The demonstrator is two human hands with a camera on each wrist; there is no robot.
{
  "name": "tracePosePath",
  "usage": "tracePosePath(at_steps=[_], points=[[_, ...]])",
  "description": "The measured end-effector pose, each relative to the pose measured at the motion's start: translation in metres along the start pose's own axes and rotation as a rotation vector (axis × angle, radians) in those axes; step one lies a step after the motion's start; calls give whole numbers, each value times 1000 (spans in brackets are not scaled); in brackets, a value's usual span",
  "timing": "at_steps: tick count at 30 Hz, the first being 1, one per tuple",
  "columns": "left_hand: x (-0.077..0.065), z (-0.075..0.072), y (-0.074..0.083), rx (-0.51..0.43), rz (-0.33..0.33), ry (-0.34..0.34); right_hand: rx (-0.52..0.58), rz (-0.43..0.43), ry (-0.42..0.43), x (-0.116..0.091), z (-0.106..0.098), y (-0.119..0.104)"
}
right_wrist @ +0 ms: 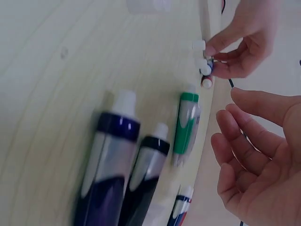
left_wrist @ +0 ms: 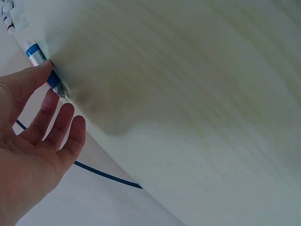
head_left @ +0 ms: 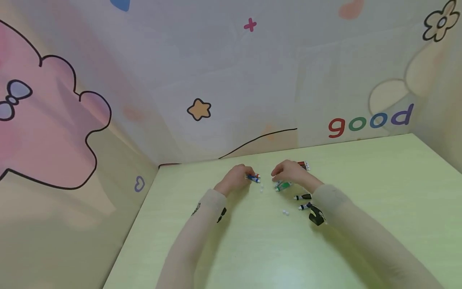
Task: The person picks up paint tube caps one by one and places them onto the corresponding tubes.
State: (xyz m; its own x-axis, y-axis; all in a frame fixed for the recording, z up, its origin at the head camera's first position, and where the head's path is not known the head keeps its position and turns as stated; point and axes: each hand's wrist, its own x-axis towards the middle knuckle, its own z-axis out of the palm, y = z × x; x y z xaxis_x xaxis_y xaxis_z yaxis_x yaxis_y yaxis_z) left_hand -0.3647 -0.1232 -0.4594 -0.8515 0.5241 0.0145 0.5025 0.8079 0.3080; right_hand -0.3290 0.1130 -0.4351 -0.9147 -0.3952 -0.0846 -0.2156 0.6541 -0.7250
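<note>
My left hand (head_left: 236,179) pinches a small blue-banded paint tube (left_wrist: 52,79) between thumb and fingers, low over the table. An orange-marked tube (head_left: 257,175) lies right beside the blue one. Across from it, my right hand (head_left: 288,171) hovers with loosely bent fingers and holds nothing. Just below that hand is a green paint tube (head_left: 284,187), with another tube partly hidden against it. In the right wrist view, the green tube (right_wrist: 186,125) shows a silver body and a white end.
Nearer my right sleeve lie a black tube (head_left: 304,196) and a dark blue tube (head_left: 304,207). Red tubes (head_left: 304,165) sit behind the right hand. Small white pieces (head_left: 286,212) lie on the table, others (head_left: 261,188) between the hands. A printed cloth wall (head_left: 231,80) borders the table's back.
</note>
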Motion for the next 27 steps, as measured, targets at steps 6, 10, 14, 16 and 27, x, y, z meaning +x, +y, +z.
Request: tracePosePath(at_steps=[6, 10, 14, 16, 27], points=[[-4, -5, -2, 28, -69, -51, -6, 11, -32, 12, 15, -8], [-6, -8, -4, 4, -101, -62, -14, 1, -38, 15, 20, -10], [-8, -9, -8, -6, -110, -59, -37, -15, -34, 17, 26, -11], [-10, -9, -10, 20, -106, -49, -49, -21, -33, 18, 28, -10], [-18, -8, -11, 95, -124, -16, -106, -17, -37, 27, 37, -11]])
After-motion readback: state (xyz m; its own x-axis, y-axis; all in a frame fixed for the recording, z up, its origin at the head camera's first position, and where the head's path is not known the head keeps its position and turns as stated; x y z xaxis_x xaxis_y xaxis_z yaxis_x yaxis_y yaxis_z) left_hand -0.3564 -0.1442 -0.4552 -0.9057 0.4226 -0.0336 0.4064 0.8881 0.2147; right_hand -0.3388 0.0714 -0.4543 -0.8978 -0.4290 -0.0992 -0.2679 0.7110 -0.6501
